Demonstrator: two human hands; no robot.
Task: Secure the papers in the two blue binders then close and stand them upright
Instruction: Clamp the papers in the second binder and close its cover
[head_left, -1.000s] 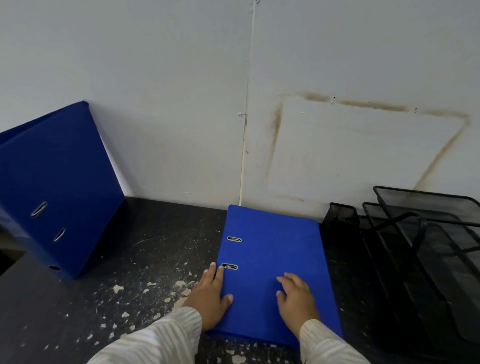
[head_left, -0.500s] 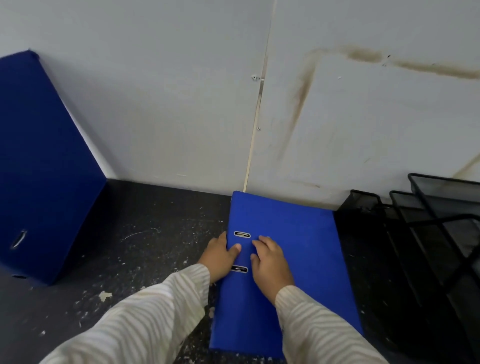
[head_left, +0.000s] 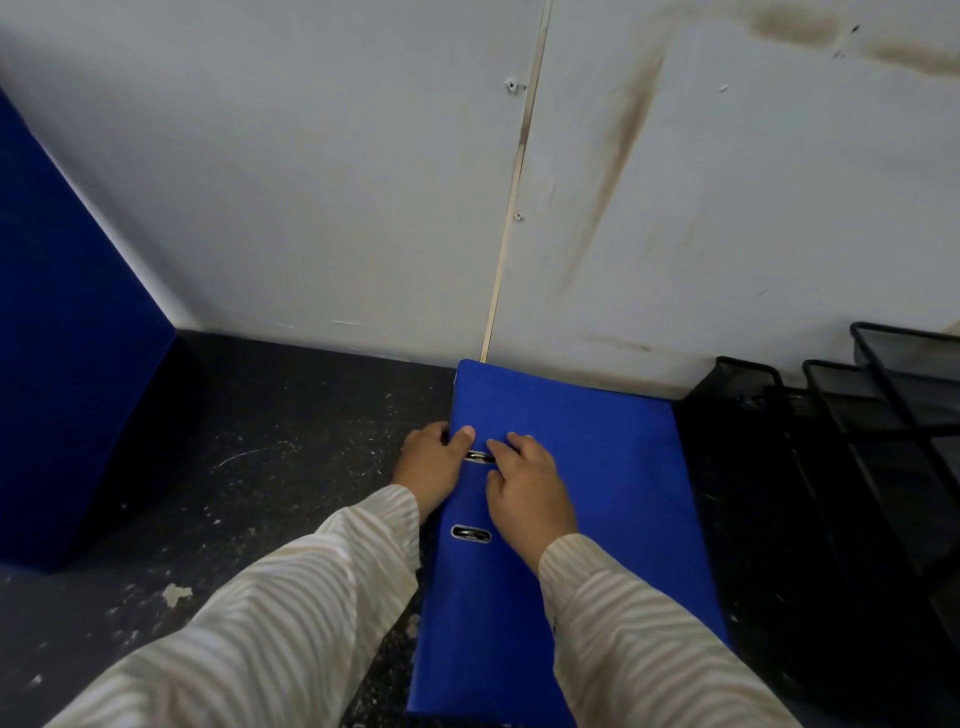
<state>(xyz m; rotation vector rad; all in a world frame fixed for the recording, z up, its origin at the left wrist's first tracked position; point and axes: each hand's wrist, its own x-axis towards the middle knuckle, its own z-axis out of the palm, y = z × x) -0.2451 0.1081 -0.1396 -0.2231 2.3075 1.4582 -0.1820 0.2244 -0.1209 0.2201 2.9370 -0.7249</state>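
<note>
Your left hand (head_left: 432, 464) wraps the flat binder (head_left: 582, 509) at its spine edge, hiding its fingers below and covering part of the upper slot. The second binder (head_left: 62, 353) runs off the left edge, and the wire trays (head_left: 883, 415) off the right.

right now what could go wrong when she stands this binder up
1. The flat binder lies close beside the black wire trays; swinging it upright may knock them.
2. Both hands, left hand and right hand, crowd the spine edge, so the free edge could flop open.
</note>
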